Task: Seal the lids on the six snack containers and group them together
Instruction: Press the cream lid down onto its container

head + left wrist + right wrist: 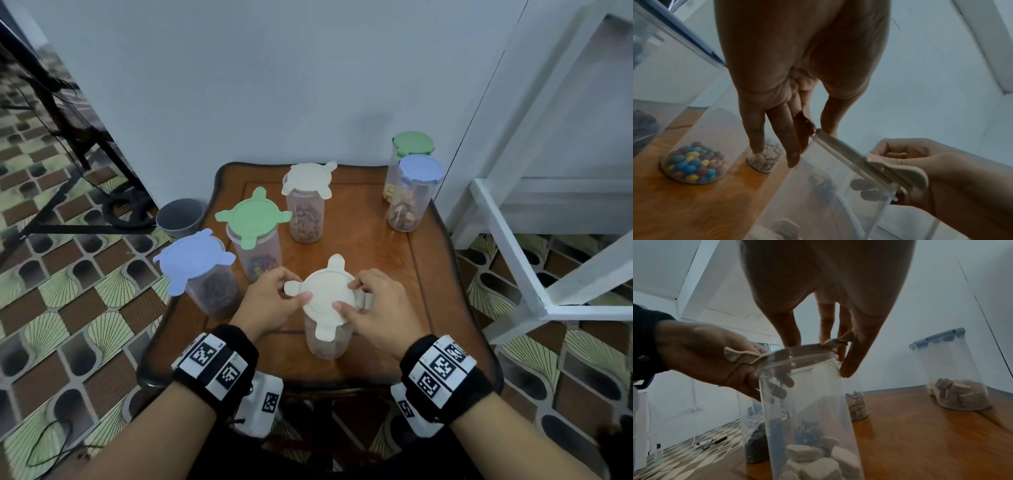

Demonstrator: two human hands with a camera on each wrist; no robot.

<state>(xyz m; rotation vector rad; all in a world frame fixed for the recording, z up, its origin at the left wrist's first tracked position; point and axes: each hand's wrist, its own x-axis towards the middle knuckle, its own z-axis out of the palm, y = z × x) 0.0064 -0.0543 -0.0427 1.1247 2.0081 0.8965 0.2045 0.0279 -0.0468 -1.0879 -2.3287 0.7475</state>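
A clear container (329, 337) with a cream lid (327, 294) stands at the table's near middle. My left hand (296, 287) pinches the lid's left flap, thumb on top, fingers curled underneath against the jar (801, 402). My right hand (346, 295) grips the right flap (900, 173), which is bent downward, thumb resting on the lid. The front and far flaps stick out flat. Three more containers, with a blue lid (193, 260), a green lid (253, 219) and a cream lid (308, 178), stand to the left with flaps out. Two at the back right, green lid (412, 144) and blue lid (420, 168), have flaps folded down.
The small wooden table (376, 246) stands against a pale wall. A grey bin (180, 217) sits on the tiled floor at its left. A white frame (513, 240) stands close on the right, a black stand (68, 113) far left.
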